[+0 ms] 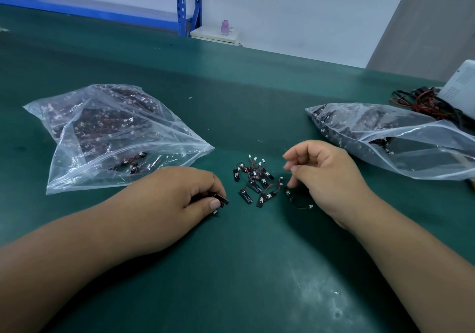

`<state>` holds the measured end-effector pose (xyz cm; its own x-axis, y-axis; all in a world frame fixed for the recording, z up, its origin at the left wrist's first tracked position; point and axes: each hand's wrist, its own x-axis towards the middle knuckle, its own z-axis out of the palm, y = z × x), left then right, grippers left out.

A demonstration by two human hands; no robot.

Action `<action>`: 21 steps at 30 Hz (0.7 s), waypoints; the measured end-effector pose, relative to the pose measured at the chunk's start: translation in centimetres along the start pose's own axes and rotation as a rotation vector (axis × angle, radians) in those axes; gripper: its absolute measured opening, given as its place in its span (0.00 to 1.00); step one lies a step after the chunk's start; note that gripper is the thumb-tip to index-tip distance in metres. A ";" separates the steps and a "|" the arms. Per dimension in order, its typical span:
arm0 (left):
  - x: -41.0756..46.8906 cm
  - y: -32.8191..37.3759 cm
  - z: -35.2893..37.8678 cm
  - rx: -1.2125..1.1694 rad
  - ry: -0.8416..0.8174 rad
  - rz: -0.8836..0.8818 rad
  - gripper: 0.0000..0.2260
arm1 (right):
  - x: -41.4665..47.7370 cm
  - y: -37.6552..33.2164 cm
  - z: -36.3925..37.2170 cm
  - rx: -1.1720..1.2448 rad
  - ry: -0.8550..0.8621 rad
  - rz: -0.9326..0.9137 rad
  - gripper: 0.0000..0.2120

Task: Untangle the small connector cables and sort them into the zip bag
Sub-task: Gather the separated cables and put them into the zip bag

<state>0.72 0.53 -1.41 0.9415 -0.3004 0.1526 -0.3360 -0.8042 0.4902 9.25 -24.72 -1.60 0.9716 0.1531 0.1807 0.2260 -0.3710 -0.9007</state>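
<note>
Our left hand (185, 199) pinches a connector cable (221, 200); our right hand (329, 178) has an unclear grip. The loose cables (254, 181) look light and floppy; pinch the stiff ends.

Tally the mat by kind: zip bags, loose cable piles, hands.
Zip bags: 2
Loose cable piles: 1
Hands: 2, left hand gripping cables, right hand
Total: 5

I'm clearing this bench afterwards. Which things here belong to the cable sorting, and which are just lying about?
Job: loose cables, cable gripped by left hand, right hand, left zip bag, right zip bag.
Lying about: wire bundle, white box, pink bottle, blue shelf.
</note>
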 end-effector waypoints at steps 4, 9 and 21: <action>0.0 0.0 0.0 0.001 0.000 -0.003 0.07 | -0.3 -0.1 0.4 -0.050 -0.011 -0.019 0.16; 0.0 0.1 0.0 0.007 -0.001 -0.004 0.07 | -0.6 -0.2 0.7 -0.034 -0.051 -0.029 0.18; -0.1 0.4 -0.1 -0.008 -0.003 -0.030 0.07 | -0.7 -0.1 0.8 -0.060 -0.023 -0.054 0.20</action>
<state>0.53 0.29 -1.18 0.9511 -0.2775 0.1355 -0.3074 -0.8086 0.5016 8.51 -24.08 -1.96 0.9560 0.1955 0.2185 0.2826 -0.4158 -0.8644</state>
